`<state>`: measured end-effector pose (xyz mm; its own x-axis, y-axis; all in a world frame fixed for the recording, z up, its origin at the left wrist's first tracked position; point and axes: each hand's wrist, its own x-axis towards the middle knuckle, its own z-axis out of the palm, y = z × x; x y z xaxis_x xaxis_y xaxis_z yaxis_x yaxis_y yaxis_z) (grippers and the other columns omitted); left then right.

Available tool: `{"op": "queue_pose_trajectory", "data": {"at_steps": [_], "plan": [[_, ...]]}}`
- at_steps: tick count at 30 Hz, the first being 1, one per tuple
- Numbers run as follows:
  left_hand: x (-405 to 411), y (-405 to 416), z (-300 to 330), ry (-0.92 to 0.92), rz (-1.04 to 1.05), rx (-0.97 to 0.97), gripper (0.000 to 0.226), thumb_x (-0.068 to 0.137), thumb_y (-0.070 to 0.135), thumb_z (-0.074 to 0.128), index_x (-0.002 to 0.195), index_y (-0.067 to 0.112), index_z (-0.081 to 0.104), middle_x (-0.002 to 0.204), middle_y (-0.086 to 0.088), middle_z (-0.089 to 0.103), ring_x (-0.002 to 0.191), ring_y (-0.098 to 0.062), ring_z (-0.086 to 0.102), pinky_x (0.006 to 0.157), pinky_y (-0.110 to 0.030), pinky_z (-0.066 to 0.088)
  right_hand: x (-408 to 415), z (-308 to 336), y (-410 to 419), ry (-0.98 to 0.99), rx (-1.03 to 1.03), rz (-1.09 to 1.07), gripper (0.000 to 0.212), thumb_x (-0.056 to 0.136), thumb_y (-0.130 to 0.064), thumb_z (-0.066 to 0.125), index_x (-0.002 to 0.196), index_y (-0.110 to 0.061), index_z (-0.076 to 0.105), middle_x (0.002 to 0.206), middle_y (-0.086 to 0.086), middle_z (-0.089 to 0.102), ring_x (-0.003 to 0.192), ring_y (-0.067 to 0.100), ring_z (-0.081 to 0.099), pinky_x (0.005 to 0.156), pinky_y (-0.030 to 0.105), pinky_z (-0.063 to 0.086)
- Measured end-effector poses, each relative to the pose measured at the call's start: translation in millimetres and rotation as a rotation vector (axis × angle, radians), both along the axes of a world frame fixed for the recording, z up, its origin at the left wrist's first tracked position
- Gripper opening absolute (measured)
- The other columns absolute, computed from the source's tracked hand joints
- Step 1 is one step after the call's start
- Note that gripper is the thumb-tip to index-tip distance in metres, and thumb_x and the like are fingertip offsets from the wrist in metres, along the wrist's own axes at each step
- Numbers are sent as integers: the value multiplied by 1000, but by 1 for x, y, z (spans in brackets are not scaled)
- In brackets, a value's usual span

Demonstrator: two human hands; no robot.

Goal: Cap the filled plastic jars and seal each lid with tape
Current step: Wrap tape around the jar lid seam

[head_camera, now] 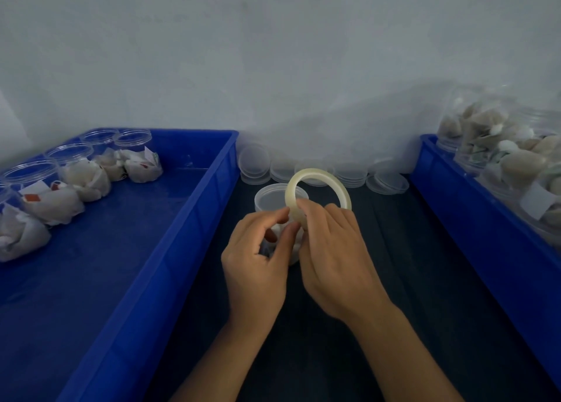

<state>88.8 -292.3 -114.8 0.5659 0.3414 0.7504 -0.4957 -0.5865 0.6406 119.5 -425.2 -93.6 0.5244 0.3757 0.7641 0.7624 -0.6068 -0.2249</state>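
Gripping tape roll (318, 186) (both hands), capped jar (280, 198) behind, filled

Both hands hide most of the capped jar (280, 196); right bin's jars (516, 158) blurred

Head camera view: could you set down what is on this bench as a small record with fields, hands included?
surface: dark table top
centre: clear plastic jar with a lid on, behind the hands
right hand: holds the pale ring-shaped roll of tape upright
left hand: finger and thumb pinching at the roll's edge
back row: stacked clear round lids along the wall
left: blue plastic tray with filled jars lying on their sides
right: second blue tray with filled jars
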Motion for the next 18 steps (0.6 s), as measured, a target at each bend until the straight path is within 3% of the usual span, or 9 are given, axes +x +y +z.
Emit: {"op": "queue_pose_trajectory", "data": {"at_steps": [4,10,14,18], "plan": [[-1,-2,-1,-36,8,28,16,97,21,75,108,9,78,105,3,75,99,-13,73,84,-25,60,-1,0,0,28,-50,-22,27,103,-13,48,129,-9,56,92,-3,57,79,14,45,80,36,40],[-1,-2,3,12,-23,-20,12,98,24,74,106,15,76,97,10,72,86,-13,71,74,-18,54,-2,0,1,46,-42,-33,25,103,-19,46,127,-14,52,96,-2,60,83,11,45,82,30,38],[-2,-2,6,57,-56,-83,5,99,27,70,103,27,72,92,18,70,87,-10,71,73,-14,53,0,-1,2,56,-46,-23,24,103,-21,43,125,-17,51,95,-5,57,82,8,43,82,27,36],[-2,-3,7,104,-115,-124,13,100,28,67,102,40,66,97,20,70,90,-7,71,75,-12,53,0,-2,2,48,-34,-34,24,101,-22,44,125,-20,46,96,-4,59,83,7,43,82,28,39]]}}
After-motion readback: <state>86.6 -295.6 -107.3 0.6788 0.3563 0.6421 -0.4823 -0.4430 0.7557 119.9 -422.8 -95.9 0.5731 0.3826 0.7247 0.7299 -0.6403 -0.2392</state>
